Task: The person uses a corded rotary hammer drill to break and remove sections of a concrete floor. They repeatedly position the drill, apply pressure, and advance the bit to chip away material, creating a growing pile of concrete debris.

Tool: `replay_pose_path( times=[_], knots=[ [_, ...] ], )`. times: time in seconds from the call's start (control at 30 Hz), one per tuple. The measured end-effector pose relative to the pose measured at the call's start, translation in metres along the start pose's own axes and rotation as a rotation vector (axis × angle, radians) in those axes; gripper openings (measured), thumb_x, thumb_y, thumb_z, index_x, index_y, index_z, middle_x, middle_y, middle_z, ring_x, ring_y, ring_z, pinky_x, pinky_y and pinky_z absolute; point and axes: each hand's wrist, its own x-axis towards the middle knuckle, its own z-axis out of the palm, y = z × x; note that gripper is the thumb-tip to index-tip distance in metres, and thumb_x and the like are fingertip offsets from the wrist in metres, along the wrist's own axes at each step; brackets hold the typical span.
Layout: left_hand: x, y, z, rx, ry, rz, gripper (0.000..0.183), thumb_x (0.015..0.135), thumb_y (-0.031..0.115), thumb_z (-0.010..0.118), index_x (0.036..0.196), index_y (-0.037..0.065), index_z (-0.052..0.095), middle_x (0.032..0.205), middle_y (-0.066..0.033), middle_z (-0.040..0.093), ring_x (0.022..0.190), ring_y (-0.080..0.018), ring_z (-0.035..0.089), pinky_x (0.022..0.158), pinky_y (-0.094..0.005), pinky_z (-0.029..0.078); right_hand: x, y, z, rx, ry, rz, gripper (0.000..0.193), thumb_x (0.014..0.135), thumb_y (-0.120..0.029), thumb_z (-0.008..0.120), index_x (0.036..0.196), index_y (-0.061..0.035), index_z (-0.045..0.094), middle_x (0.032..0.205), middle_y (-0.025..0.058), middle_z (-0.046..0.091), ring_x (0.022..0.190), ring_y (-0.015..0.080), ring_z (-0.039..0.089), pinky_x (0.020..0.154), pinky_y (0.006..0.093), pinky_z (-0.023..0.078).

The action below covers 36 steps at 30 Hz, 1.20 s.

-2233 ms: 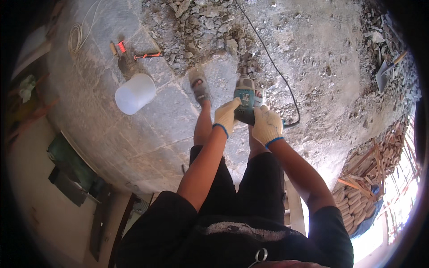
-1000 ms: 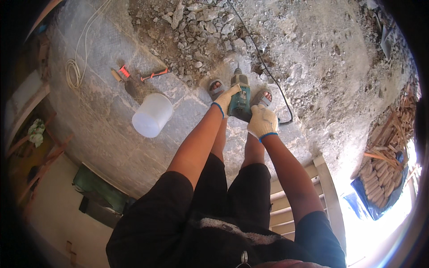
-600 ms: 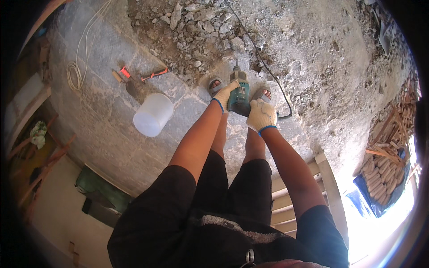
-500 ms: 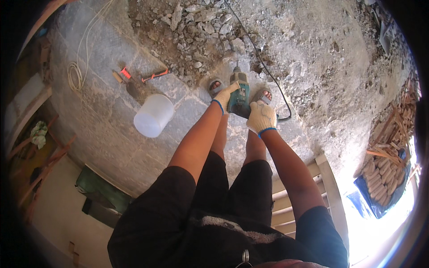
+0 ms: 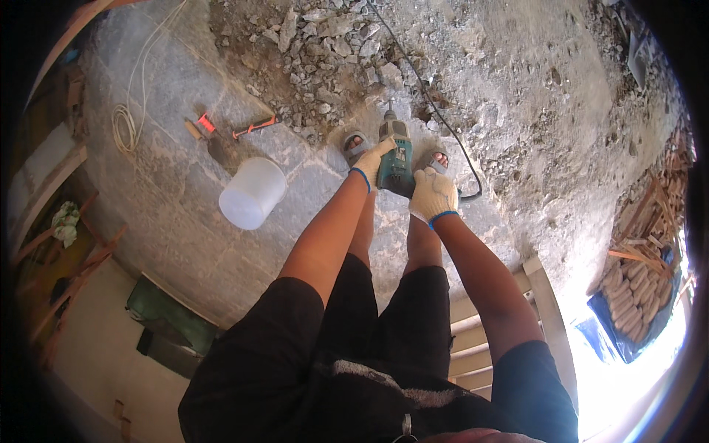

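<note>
A teal rotary hammer drill (image 5: pixel 396 166) points away from me, its bit (image 5: pixel 390 107) meeting the broken concrete floor between and just beyond my sandalled feet. My left hand (image 5: pixel 374 162), in a cream knit glove with a blue cuff, grips the drill's left side near the front of its body. Gloved the same way, my right hand (image 5: pixel 433 193) is closed round the rear handle, which it mostly hides. A black power cord (image 5: pixel 443 118) runs from behind the right hand, loops to the right and goes off past the far edge. Broken concrete chunks (image 5: pixel 336 44) lie just beyond the bit.
Left of my feet stands a white plastic bucket (image 5: pixel 253 193). Beyond it lie a trowel (image 5: pixel 225 151), a reel of orange string (image 5: pixel 206 122) and an orange-and-black hand tool (image 5: pixel 255 127). Coiled pale cable (image 5: pixel 124 127) is farther left. Filled sacks (image 5: pixel 628 299) and wood scraps (image 5: pixel 650 214) sit at right.
Almost nothing differs; the view has shifted slightly. Both hands keep their hold on the drill, and its bit stays at about the same spot on the floor.
</note>
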Motion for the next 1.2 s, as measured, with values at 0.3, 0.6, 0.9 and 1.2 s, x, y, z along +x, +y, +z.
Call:
replay_pose_path(
  times=[0.3, 0.6, 0.9, 1.2],
  knots=[
    [0.005, -0.003, -0.002, 0.0, 0.056, -0.005, 0.042, 0.114, 0.045, 0.072, 0.14, 0.012, 0.071, 0.121, -0.0093, 0.082, 0.102, -0.0247, 0.083, 0.091, -0.0483, 0.07, 0.0, 0.005, 0.005, 0.011, 0.008, -0.023, 0.035, 0.086, -0.016, 0.076, 0.12, -0.0086, 0.08, 0.119, 0.0182, 0.076, 0.109, 0.0409, 0.079, 0.095, 0.0529, 0.064],
    [0.013, 0.01, 0.022, -0.056, 0.086, 0.026, 0.043, 0.114, 0.044, 0.072, 0.143, 0.011, 0.071, 0.123, -0.0094, 0.081, 0.104, -0.025, 0.082, 0.093, -0.0494, 0.069, 0.028, 0.02, 0.014, -0.136, 0.213, -0.063, 0.035, 0.084, -0.021, 0.08, 0.117, -0.01, 0.079, 0.121, 0.0202, 0.076, 0.115, 0.0444, 0.076, 0.097, 0.0566, 0.063],
    [0.002, 0.011, 0.06, 0.066, -0.05, 0.068, 0.043, 0.113, 0.037, 0.072, 0.142, 0.006, 0.069, 0.124, -0.0101, 0.079, 0.102, -0.0225, 0.081, 0.089, -0.042, 0.069, -0.006, 0.01, -0.027, 0.086, 0.112, 0.086, 0.04, 0.085, -0.025, 0.087, 0.12, -0.0079, 0.077, 0.127, 0.0206, 0.074, 0.116, 0.0454, 0.076, 0.097, 0.0554, 0.062],
    [0.021, -0.047, 0.129, -0.065, -0.016, 0.116, 0.041, 0.111, 0.039, 0.076, 0.132, 0.005, 0.072, 0.113, -0.0105, 0.08, 0.093, -0.0223, 0.08, 0.082, -0.0415, 0.068, -0.044, 0.066, -0.07, 0.013, 0.108, 0.104, 0.046, 0.082, -0.011, 0.081, 0.128, -0.011, 0.075, 0.126, 0.0157, 0.075, 0.116, 0.0416, 0.075, 0.098, 0.0536, 0.061]
  ],
)
